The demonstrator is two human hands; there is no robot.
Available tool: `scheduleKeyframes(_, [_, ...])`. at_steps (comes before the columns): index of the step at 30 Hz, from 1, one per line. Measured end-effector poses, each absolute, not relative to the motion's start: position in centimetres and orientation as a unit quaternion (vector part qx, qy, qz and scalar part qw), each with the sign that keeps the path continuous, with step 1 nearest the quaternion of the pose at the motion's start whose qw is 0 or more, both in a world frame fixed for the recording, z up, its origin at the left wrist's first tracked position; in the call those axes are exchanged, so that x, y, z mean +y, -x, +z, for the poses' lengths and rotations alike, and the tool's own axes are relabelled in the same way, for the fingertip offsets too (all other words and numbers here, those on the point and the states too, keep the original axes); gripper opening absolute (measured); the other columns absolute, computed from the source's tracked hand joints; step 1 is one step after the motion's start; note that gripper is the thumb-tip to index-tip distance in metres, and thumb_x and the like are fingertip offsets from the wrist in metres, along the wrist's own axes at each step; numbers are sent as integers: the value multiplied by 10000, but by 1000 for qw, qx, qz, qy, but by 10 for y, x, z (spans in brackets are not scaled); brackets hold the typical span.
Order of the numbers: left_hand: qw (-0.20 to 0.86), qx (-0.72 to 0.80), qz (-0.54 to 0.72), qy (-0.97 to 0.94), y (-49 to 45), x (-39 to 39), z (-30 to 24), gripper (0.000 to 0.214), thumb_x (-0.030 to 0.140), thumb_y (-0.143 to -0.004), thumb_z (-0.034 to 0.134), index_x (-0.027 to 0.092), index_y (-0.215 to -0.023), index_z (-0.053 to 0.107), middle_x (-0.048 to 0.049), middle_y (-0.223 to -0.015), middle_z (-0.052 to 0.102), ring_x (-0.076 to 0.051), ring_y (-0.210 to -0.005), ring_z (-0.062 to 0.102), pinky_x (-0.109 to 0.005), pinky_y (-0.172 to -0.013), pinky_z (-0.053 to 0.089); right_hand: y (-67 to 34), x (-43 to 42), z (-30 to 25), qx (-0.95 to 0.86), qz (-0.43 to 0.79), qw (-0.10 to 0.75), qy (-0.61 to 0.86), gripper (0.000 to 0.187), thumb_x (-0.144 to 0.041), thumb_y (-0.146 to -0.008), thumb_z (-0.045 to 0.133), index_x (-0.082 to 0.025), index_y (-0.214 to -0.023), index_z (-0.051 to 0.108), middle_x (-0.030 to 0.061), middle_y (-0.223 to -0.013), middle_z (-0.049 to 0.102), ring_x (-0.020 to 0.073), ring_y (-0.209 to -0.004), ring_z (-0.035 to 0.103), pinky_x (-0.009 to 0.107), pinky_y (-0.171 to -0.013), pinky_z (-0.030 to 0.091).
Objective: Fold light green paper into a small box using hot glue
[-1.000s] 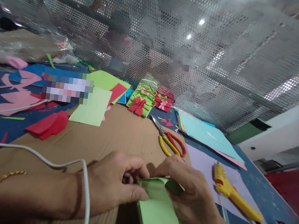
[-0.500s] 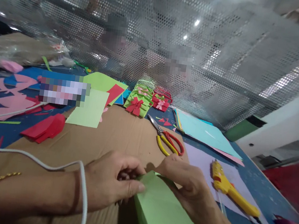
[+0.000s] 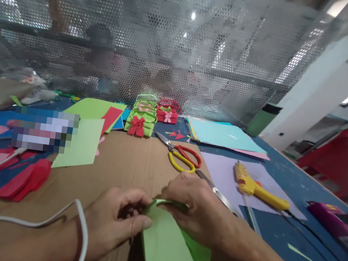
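A folded sheet of light green paper (image 3: 170, 251) slants up from the bottom edge, over a sheet of brown cardboard (image 3: 124, 158). My left hand (image 3: 119, 218) pinches its upper left corner between thumb and fingers. On the other side my right hand (image 3: 195, 207) grips the top edge, its fingers curled over the paper and partly hidden. Just beyond the hands lie scissors (image 3: 186, 158) with red and yellow handles. A second metal blade tool (image 3: 219, 195) shows partly behind my right wrist. A white cable (image 3: 80, 216) crosses my left forearm.
A yellow glue gun (image 3: 256, 191) rests on lilac paper (image 3: 216, 171) at right. Small green paper bags (image 3: 141, 119) and a red one (image 3: 167, 114) stand at the back. Red paper pieces (image 3: 24, 181) lie left, light blue sheets (image 3: 231, 136) back right, a purple item (image 3: 339, 220) far right.
The view has swung right and levelled. Both hands still hold the green paper; the right has turned with its fingers further over the top edge, and the paper stands more upright.
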State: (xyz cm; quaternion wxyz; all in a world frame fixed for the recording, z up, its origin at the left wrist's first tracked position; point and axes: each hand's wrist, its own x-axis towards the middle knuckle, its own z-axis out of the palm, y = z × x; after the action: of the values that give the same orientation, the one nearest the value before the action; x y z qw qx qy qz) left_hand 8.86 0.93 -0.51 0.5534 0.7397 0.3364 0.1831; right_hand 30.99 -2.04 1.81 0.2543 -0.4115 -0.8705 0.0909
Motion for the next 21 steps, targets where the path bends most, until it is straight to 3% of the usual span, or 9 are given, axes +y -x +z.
scheduleKeyframes(6, [574, 348, 193, -716, -89, 5, -2, 370, 460, -867, 610, 136, -1013, 710, -2, -705, 619, -125, -630, 565, -232, -587, 420, -310, -22, 24, -873, 123, 238, 407, 153, -161, -915, 586, -175, -789, 672, 2, -702, 656, 111, -663, 547, 250, -659, 357])
scheduleKeyframes(11, [601, 345, 198, -693, -89, 6, -4, 436, 509, -851, 632, 129, -1054, 700, -25, -729, 642, -135, -640, 584, -244, -608, 472, -314, -24, 36, -865, 147, 229, 423, 222, -256, -970, 541, -163, -861, 710, 33, -730, 681, 120, -667, 571, 252, -632, 354])
scheduleKeyframes(21, [598, 344, 187, -700, -90, 8, -4, 377, 464, -845, 620, 135, -1018, 681, -31, -750, 642, -147, -652, 596, -265, -619, 485, -319, -22, 24, -874, 88, 193, 438, 249, -198, -925, 568, -174, -677, 579, -6, -645, 612, 114, -638, 508, 259, -643, 341])
